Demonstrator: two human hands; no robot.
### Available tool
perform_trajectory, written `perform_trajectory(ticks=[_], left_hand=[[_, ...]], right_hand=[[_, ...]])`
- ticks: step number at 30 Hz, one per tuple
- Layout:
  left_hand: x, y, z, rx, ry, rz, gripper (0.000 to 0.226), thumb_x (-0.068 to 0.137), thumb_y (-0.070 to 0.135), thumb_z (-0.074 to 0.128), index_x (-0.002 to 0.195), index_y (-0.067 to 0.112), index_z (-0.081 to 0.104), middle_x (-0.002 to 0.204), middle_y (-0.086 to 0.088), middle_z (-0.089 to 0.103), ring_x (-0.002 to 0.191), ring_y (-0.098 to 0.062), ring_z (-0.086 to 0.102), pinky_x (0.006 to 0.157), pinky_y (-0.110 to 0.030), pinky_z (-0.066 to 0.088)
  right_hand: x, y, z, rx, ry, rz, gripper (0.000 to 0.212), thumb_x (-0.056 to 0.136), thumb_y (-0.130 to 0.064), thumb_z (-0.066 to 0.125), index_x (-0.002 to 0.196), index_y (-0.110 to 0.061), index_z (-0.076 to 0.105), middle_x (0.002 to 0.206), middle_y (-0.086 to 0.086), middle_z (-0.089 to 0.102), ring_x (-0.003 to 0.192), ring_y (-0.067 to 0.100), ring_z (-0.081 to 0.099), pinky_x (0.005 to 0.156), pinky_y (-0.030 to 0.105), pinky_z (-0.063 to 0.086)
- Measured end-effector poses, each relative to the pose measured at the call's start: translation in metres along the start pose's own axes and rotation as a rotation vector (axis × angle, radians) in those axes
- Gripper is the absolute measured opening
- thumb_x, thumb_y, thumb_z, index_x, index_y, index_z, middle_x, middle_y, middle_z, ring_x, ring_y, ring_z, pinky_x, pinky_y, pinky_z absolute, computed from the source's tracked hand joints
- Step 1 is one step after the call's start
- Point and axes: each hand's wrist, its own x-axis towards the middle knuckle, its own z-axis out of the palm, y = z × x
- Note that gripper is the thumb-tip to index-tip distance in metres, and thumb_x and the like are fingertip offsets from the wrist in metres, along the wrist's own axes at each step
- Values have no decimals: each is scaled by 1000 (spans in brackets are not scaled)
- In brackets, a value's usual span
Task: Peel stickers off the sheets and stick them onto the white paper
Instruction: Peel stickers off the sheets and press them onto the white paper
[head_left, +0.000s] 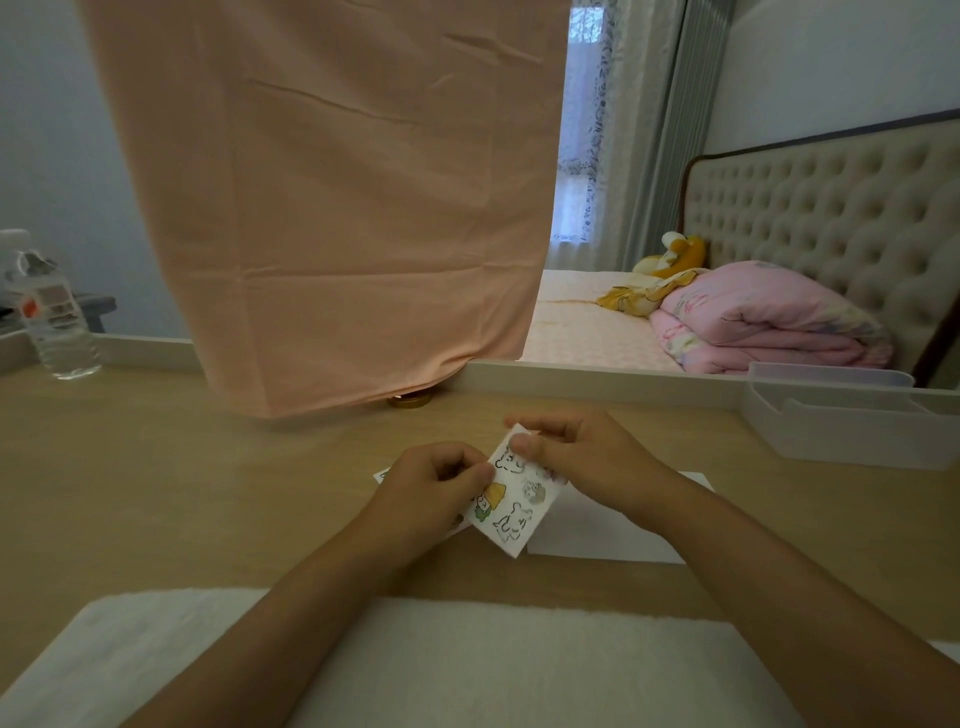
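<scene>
At the middle of the table, both hands held one small sheet up off the surface. The left hand pinched its left edge between thumb and curled fingers. The right hand pinched its far corner, thumb on the printed face and forefinger curled over the top. Whether a sticker was already lifting under that thumb could not be told.

The sheet was a glossy white rectangle, tilted cornerwise, printed with outlined cartoon animals and one yellow-and-green figure. Its near corner hung over the left edge of the paper, a flat, plain white rectangle lying on the table just right of the hands and partly under the right wrist. A corner of a second sheet showed from under the left hand.

The table was smooth pale wood. A soft, fuzzy white towel lay along its near edge under both forearms. Far behind the hands a creased peach cloth hung down to the tabletop. A clear plastic bottle stood far left, and a frosted plastic box sat far right.
</scene>
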Motion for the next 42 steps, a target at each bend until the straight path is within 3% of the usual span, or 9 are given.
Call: perform_trajectory(ticks=[3,7,15,19,24,26,33,37,42], left_hand=[[-1,1,1,-111,14,-72,18,98,21,62,90,15,76,90,0,78,86,-15,74,76,-28,57],[-2,2,6,-186,-31,-112,12,97,14,63,97,15,74,91,-2,79,87,-15,75,74,-26,56],[0,0,9,-366,16,-195,12,95,16,65,94,11,76,93,-9,78,99,-28,73,92,-38,58],[-1,2,7,-380,38,-170,14,94,21,67,92,21,81,96,-8,78,107,-33,70,102,-47,51],[-1,2,4,-473,7,-165,16,96,16,63,106,15,75,100,-14,77,91,-24,68,75,-31,53],[0,3,4,-555,-9,-190,19,97,12,61,111,10,73,104,-16,76,93,-23,70,72,-28,55],[1,5,6,-622,4,-213,20,99,16,59,111,6,70,104,-16,76,94,-25,72,83,-37,60],[0,4,5,-614,8,-235,17,95,17,65,107,8,73,101,-13,77,83,-17,71,70,-26,60],[0,3,4,-621,50,-233,22,91,18,69,110,7,72,96,-12,78,78,-14,74,73,-26,62]], right_hand=[[2,3,-1,9,29,-26,44,93,-17,71,135,-23,60,84,0,77,76,3,72,65,14,50],[3,5,0,-49,84,-87,34,94,-13,70,125,-24,61,84,3,76,80,14,73,77,35,59],[2,13,11,-713,398,-558,10,87,-30,76,96,-32,75,95,-16,55,77,2,54,61,11,36],[2,12,17,-626,299,-557,19,94,-32,68,111,-29,76,96,-15,59,79,2,56,65,19,47],[2,13,20,-596,260,-538,24,94,-29,69,118,-29,74,114,-10,62,98,4,57,79,25,52],[3,12,23,-537,285,-480,31,93,-28,71,124,-30,71,124,-9,55,106,3,54,82,12,47],[8,9,22,-153,262,-253,36,88,-17,75,114,-42,71,114,-11,62,74,7,54,72,24,55],[6,11,21,-289,322,-337,31,86,-17,78,109,-37,73,120,-10,55,94,4,52,73,10,49],[6,13,19,-590,418,-606,18,86,-17,79,102,-24,79,109,-4,57,104,11,55,79,20,50]])
